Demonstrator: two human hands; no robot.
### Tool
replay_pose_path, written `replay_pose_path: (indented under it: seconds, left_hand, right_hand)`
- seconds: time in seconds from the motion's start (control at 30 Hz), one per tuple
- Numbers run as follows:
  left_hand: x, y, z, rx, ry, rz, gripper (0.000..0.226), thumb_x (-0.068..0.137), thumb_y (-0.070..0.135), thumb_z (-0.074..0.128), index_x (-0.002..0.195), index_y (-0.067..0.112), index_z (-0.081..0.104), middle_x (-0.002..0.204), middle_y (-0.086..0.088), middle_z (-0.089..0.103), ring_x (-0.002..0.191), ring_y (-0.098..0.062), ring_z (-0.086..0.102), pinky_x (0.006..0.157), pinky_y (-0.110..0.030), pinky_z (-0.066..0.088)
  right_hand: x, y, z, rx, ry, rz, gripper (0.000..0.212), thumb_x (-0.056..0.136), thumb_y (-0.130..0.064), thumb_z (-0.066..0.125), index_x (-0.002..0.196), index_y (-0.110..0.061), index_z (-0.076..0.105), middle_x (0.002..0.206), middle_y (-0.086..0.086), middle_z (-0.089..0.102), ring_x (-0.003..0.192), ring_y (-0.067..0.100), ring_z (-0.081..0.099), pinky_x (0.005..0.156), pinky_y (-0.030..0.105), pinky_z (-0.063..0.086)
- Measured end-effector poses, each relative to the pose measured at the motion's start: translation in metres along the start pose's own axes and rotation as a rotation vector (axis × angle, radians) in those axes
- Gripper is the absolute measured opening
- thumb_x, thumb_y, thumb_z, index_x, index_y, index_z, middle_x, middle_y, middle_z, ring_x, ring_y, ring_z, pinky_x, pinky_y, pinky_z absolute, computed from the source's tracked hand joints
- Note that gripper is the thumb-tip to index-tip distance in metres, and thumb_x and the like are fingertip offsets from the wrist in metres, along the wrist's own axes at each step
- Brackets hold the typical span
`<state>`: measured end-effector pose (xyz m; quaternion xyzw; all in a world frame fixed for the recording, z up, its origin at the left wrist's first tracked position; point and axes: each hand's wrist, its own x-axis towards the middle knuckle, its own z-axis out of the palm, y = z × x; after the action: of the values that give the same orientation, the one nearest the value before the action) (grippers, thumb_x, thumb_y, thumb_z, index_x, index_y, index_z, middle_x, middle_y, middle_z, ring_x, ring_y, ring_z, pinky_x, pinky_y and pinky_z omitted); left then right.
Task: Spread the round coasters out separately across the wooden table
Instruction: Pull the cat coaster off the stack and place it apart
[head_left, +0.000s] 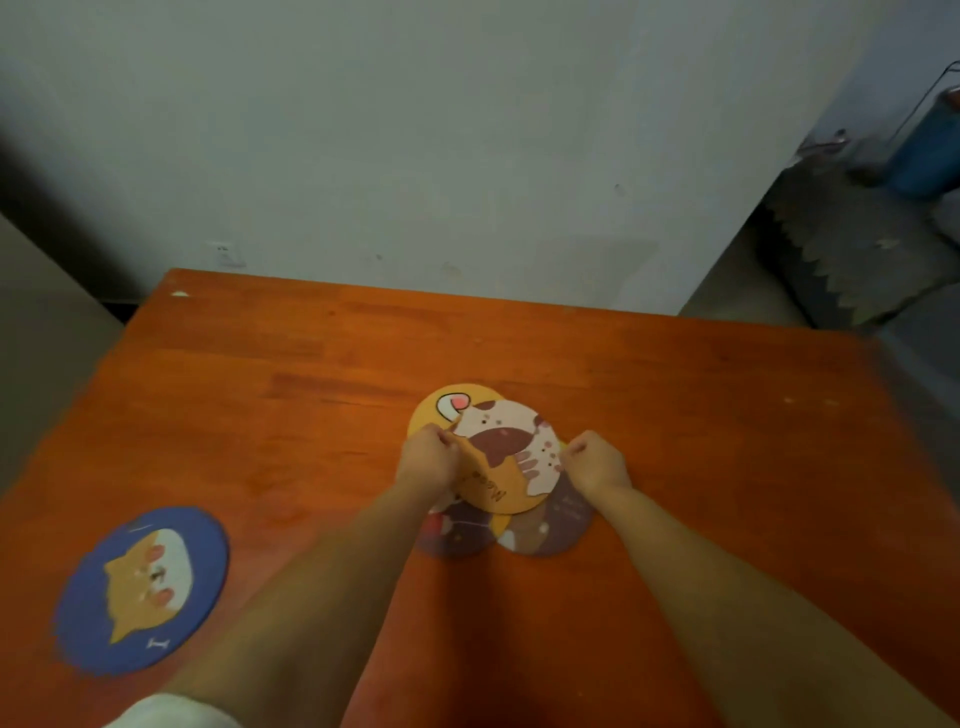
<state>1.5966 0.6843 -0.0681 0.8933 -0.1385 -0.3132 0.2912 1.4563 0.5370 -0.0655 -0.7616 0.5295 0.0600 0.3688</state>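
A pile of overlapping round coasters lies at the middle of the orange wooden table (260, 395). On top is an orange and white cat coaster (506, 457), lifted slightly between both hands. My left hand (428, 460) pinches its left edge and my right hand (597, 462) pinches its right edge. Under it show a yellow coaster (441, 402) at the back and two purple coasters (457, 532) (556, 525) at the front. A blue coaster (143, 590) with an orange cat lies alone at the front left of the table.
A white wall with a socket (226, 254) stands behind the table. To the right, the floor holds a jagged dark mat (852, 260) and a blue container (930, 150). A grey surface (47, 338) flanks the table's left side.
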Motion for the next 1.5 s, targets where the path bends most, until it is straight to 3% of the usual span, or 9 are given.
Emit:
replay_pose_path:
  seconds: [0.17,0.5,0.6,0.83,0.93,1.07,1.23,1.4,1.5]
  left_hand:
    - [0.011,0.013,0.015,0.038,0.066,-0.157,0.031,0.097,0.015,0.043,0.114,-0.004,0.060,0.118,-0.027,0.064,0.107,-0.041,0.061,0.072,-0.035,0.043]
    - [0.003,0.006,0.012,-0.126,0.090,-0.206,0.026,0.098,0.019,0.045,0.099,0.001,0.064,0.108,-0.028,0.065,0.097,-0.041,0.060,0.085,-0.045,0.051]
    - [-0.011,0.010,0.007,-0.239,0.088,-0.198,0.031,0.094,0.013,0.051,0.064,0.013,0.044,0.072,-0.015,0.053,0.079,-0.031,0.048,0.067,-0.042,0.048]
    - [-0.052,0.046,0.026,-0.202,-0.048,-0.031,0.045,0.096,-0.002,0.041,0.058,0.017,0.027,0.055,-0.008,0.026,0.049,-0.021,0.026,0.050,-0.033,0.032]
    - [-0.080,0.061,0.052,-0.196,-0.122,0.009,0.044,0.096,-0.002,0.042,0.058,0.017,0.029,0.058,-0.008,0.028,0.053,-0.022,0.028,0.060,-0.036,0.035]
    - [-0.116,0.073,0.100,-0.207,-0.220,0.019,0.034,0.098,0.004,0.048,0.067,0.016,0.038,0.067,-0.008,0.037,0.065,-0.027,0.040,0.066,-0.034,0.045]
    - [-0.161,0.084,0.168,-0.228,-0.275,-0.069,0.032,0.097,0.005,0.050,0.069,0.017,0.040,0.071,-0.008,0.042,0.085,-0.034,0.045,0.092,-0.047,0.054]
    - [-0.190,0.086,0.224,-0.163,-0.231,-0.067,0.037,0.096,0.009,0.051,0.063,0.017,0.036,0.069,-0.006,0.042,0.083,-0.033,0.046,0.091,-0.048,0.053]
    - [-0.197,0.082,0.243,-0.017,-0.191,-0.008,0.035,0.097,0.014,0.048,0.065,0.016,0.036,0.066,-0.004,0.039,0.072,-0.028,0.042,0.075,-0.040,0.047]
  right_hand:
    - [0.025,-0.003,0.007,0.023,-0.090,0.027,0.040,0.096,-0.029,0.052,0.126,-0.003,0.054,0.122,0.018,0.062,0.106,0.031,0.060,0.083,0.036,0.047]
    - [0.019,-0.006,0.013,0.190,-0.038,0.018,0.011,0.092,-0.023,0.058,0.091,-0.016,0.049,0.113,0.015,0.066,0.097,0.032,0.062,0.074,0.033,0.044]
    - [0.007,-0.005,0.007,0.259,-0.028,-0.014,0.009,0.093,-0.022,0.056,0.091,-0.016,0.049,0.107,0.013,0.065,0.098,0.032,0.063,0.077,0.036,0.047]
    - [-0.029,0.033,-0.031,0.343,0.122,-0.019,0.029,0.093,-0.022,0.056,0.069,-0.027,0.040,0.089,0.002,0.057,0.085,0.024,0.058,0.065,0.030,0.042]
    - [-0.043,0.075,-0.055,0.347,0.183,0.043,0.024,0.093,-0.018,0.056,0.073,-0.024,0.044,0.097,0.006,0.059,0.086,0.022,0.057,0.055,0.025,0.038]
    - [-0.057,0.144,-0.084,0.298,0.183,0.127,0.003,0.094,-0.012,0.052,0.096,-0.013,0.051,0.113,0.013,0.061,0.096,0.025,0.058,0.073,0.032,0.045]
    - [-0.076,0.222,-0.109,0.220,0.128,0.175,0.013,0.094,-0.011,0.052,0.107,-0.008,0.055,0.117,0.015,0.062,0.098,0.025,0.057,0.073,0.032,0.045]
    - [-0.084,0.281,-0.123,0.176,0.107,0.200,0.013,0.094,-0.011,0.052,0.106,-0.009,0.056,0.117,0.014,0.062,0.095,0.022,0.056,0.070,0.029,0.041]
    - [-0.086,0.300,-0.124,0.159,0.082,0.187,0.015,0.094,-0.010,0.052,0.108,-0.006,0.056,0.118,0.015,0.062,0.100,0.025,0.058,0.074,0.029,0.042]
